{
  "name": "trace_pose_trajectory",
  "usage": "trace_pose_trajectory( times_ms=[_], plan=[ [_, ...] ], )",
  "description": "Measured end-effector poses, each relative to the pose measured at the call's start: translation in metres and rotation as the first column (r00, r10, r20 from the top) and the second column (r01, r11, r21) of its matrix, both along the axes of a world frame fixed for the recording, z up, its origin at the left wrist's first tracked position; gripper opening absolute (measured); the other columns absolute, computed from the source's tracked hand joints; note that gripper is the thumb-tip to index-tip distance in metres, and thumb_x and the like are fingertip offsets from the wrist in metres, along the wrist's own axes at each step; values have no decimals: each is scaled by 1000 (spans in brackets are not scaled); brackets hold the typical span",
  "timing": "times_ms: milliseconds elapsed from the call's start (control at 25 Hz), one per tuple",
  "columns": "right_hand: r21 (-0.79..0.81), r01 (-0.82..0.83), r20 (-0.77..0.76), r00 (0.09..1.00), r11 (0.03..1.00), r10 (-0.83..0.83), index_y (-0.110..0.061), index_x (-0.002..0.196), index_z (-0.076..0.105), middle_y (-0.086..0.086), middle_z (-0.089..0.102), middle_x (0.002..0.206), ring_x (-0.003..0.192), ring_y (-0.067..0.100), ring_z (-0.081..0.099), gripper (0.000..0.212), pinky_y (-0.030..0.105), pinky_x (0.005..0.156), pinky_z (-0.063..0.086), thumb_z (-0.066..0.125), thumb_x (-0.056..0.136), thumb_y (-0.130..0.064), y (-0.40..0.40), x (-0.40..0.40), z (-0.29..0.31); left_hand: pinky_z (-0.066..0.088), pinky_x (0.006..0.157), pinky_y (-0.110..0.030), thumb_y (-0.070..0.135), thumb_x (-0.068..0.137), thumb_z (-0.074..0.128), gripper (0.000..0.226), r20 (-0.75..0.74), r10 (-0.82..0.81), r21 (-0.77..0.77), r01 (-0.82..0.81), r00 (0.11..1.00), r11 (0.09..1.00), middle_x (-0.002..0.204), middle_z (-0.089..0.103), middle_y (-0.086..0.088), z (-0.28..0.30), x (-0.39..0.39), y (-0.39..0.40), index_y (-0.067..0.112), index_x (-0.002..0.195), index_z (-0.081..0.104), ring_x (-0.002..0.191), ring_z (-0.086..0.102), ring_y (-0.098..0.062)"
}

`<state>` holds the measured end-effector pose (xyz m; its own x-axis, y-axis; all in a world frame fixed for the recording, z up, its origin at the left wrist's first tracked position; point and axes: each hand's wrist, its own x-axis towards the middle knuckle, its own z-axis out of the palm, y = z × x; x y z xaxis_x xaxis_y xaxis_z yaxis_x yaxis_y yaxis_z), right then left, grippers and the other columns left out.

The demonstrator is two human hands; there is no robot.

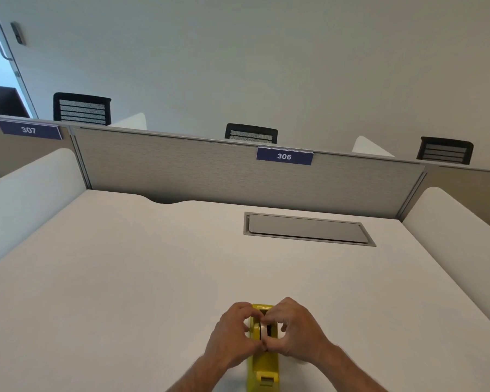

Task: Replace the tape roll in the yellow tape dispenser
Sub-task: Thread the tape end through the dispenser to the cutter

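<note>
Forearms enter from the bottom edge of the frame and meet over a yellow tape dispenser (pixel 263 363) that stands on the white bench (pixel 125 278) at bottom centre, its long axis running away from the camera. The left hand (pixel 232 335) curls around the dispenser's left side, and the right hand (pixel 294 332) curls around its right side. The fingers (pixel 269 318) and thumbs of both hands pinch together at the middle of the dispenser, closed on the tape roll (pixel 264 331), a pale disc seated in the dispenser's well with a dark gap just beside it. The yellow cutter end shows nearest the camera, below the wrists.

Farther up the bench, right of centre, lies a grey rectangular cable hatch (pixel 309 229), flush and closed. Behind it stands a grey partition (pixel 181 171) carrying a blue plate marked 306 (pixel 284 156); another marked 307 (pixel 29 129) sits at the left. Three black chair backs (pixel 251 133) rise beyond the partition, before a plain wall.
</note>
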<state>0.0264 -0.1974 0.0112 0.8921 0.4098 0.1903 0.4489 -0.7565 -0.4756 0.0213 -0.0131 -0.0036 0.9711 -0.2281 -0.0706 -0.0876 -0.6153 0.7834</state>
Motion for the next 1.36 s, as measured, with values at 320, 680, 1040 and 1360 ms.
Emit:
trace_pose_trajectory(
  times_ms=[320, 680, 1040, 1360],
  plan=[
    [48, 38, -24, 999, 998, -36, -34, 90, 79, -23, 75, 84, 88, 6, 57, 21, 24, 65, 54, 71, 71, -39, 3, 2, 1, 55, 85, -18, 41, 57, 85, 53, 11, 1, -26, -1, 1000, 1000, 125, 50, 19, 3, -3, 1, 37, 106, 66, 100, 57, -7],
    [114, 87, -87, 993, 990, -77, -34, 82, 77, -19, 75, 78, 85, 7, 61, 12, 31, 73, 53, 69, 75, -32, 3, 7, 2, 55, 86, -19, 37, 58, 85, 54, -24, 13, -26, -13, 1000, 1000, 130, 47, 20, 4, -5, 2, 40, 107, 64, 103, 58, -8],
    [18, 33, -63, 998, 999, -32, -31, 97, 75, -18, 72, 90, 95, 7, 54, 37, 25, 68, 56, 75, 65, -49, -1, 2, -1, 57, 87, -20, 44, 55, 84, 54, -10, 5, -18, -5, 1000, 1000, 129, 49, 19, 4, -5, 1, 39, 107, 67, 101, 58, -7],
    [1, -2, -1, 1000, 1000, 2, -34, 96, 77, -22, 75, 89, 90, 9, 54, 26, 29, 65, 55, 72, 72, -44, -2, 1, -2, 51, 77, -12, 43, 61, 85, 54, -19, 10, -29, -11, 1000, 1000, 122, 44, 23, 5, -4, 1, 37, 111, 66, 98, 58, -8]
  ],
)
